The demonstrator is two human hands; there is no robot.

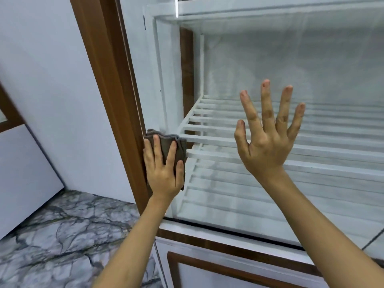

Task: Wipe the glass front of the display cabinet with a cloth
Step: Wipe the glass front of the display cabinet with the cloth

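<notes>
The display cabinet's glass front [259, 65] fills the right of the view, framed by a brown wooden post [108, 80] on its left. White slatted shelves show behind the glass. My left hand [163, 171] presses a folded grey-brown cloth [166, 142] flat against the glass at its left edge, beside the post, level with the middle shelf. My right hand [268, 132] is raised in front of the glass further right, fingers spread wide, holding nothing. I cannot tell whether its palm touches the glass.
A white wall [52, 90] stands to the left of the cabinet. The floor [62, 235] below it is grey-veined marble. Under the glass runs a white base panel with brown trim [228, 265].
</notes>
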